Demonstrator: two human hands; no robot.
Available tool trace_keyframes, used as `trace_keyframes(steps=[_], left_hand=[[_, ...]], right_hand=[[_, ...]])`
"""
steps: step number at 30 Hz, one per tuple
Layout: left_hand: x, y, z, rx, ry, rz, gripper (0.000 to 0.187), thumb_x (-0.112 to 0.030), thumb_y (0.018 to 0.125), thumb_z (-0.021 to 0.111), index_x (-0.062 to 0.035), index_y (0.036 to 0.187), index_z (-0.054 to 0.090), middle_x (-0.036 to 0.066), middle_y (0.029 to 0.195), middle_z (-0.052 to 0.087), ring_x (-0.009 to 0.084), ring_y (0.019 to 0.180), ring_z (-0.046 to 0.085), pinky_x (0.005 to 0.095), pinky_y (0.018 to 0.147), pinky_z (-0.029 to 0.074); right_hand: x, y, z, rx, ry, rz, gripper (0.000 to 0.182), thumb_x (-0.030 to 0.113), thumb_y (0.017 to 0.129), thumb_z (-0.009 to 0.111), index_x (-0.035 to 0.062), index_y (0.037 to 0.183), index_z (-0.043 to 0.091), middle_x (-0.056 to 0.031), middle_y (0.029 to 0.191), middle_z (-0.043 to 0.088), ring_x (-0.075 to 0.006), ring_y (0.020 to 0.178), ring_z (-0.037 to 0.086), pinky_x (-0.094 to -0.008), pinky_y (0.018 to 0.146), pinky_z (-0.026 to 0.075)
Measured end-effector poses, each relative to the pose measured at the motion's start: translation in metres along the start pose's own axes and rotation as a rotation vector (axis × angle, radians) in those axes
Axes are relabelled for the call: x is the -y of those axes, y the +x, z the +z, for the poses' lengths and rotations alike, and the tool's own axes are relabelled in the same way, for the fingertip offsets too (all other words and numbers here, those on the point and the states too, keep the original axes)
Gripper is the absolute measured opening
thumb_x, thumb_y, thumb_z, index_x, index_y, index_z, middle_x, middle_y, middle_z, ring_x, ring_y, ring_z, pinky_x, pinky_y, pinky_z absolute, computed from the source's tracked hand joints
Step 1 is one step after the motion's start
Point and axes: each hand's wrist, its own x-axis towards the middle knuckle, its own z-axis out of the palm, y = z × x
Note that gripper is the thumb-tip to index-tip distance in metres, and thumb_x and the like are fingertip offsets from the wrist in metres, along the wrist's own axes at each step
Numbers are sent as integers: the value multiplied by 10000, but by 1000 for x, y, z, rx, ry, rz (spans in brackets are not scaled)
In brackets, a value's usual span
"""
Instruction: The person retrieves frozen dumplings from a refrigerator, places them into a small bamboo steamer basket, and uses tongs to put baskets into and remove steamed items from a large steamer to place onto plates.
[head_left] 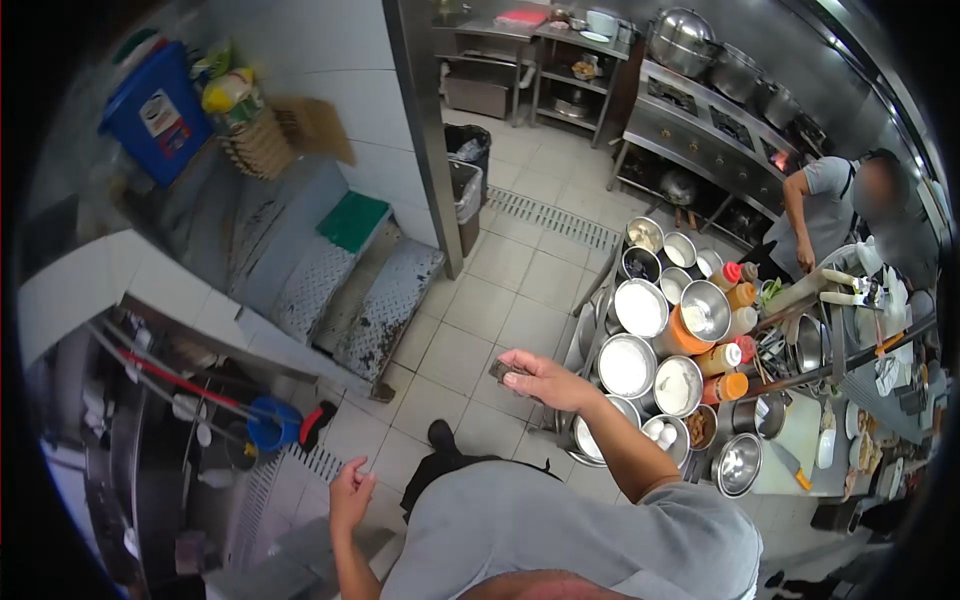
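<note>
At the centre, my right hand [540, 380] is closed round a small dark object [502, 372], too small to name, held out over the tiled floor. Just to the right of that wrist stand steel bowls of white powder [627, 366] on a crowded counter. Lower left, my left hand [351, 492] hangs in the air with its fingers apart and nothing in them. Below it and to its left lies a floor drain grate [318, 462].
Metal steps [390, 300] rise at the left, beside a wall edge. A blue bucket [272, 424] stands lower left. Bins [466, 190] are behind the pillar. Another person [825, 190] works by the stoves [700, 140]. A knife [790, 465] lies on a board at the right.
</note>
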Motion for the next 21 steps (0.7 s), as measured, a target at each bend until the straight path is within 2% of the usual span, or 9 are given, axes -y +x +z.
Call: trace_keyframes(steps=[1,4,5,7,12,16,17,19,21], left_hand=[[-4,25,-10,31,52,14,415,-162,931,719,1,1297,613,8,726,576,65,619,525,245,586,462],[-39,136,-21,119,144,145,415,-162,926,723,2,1290,613,17,739,600,80,643,553,263,610,481],[-51,175,-18,144,148,207,411,-163,925,724,3,1284,615,21,743,607,87,655,562,270,620,488],[-103,240,-7,240,61,303,335,-143,945,693,-1,1242,630,8,772,615,61,664,565,245,590,468],[-269,372,80,545,215,607,263,-180,938,710,-15,1134,650,26,821,646,95,726,586,276,663,498],[-367,456,173,762,291,758,263,-182,936,711,-17,1131,652,16,812,647,88,722,578,275,652,490],[-407,504,204,766,288,750,270,-184,936,712,-18,1140,651,12,812,646,82,719,574,272,647,486],[-436,539,237,800,256,695,285,-187,937,713,-19,1158,649,4,812,646,71,714,565,267,637,479],[-460,581,261,771,213,645,300,-185,939,711,-23,1184,645,1,811,645,63,706,556,260,629,472]], right_hand=[[13,11,4,-133,-12,90,455,381,1032,600,75,1358,521,52,1075,563,-64,966,485,-258,841,440],[12,46,-23,-150,-18,41,459,369,1023,605,74,1365,522,37,1083,568,-76,967,494,-262,848,443],[20,46,-28,-232,-13,114,446,342,1018,604,73,1365,525,31,1083,569,-81,951,498,-261,840,444],[30,46,-38,-376,52,97,414,351,1021,613,72,1322,547,45,1031,561,-69,905,491,-244,794,435],[30,54,-99,-694,106,56,359,273,1016,612,50,1292,561,33,1021,588,-62,862,499,-242,761,438],[21,74,-176,-812,153,-11,302,205,1010,599,49,1267,566,54,959,565,-52,805,484,-235,715,424],[28,96,-234,-816,167,-23,298,198,1008,601,49,1263,566,55,958,562,-50,806,483,-234,715,423],[43,115,-289,-837,152,-35,290,192,1000,615,53,1250,565,59,956,548,-42,825,476,-226,713,415],[50,135,-350,-810,-5,1,320,215,992,633,46,1255,564,15,1005,585,-89,922,528,-263,815,458]])
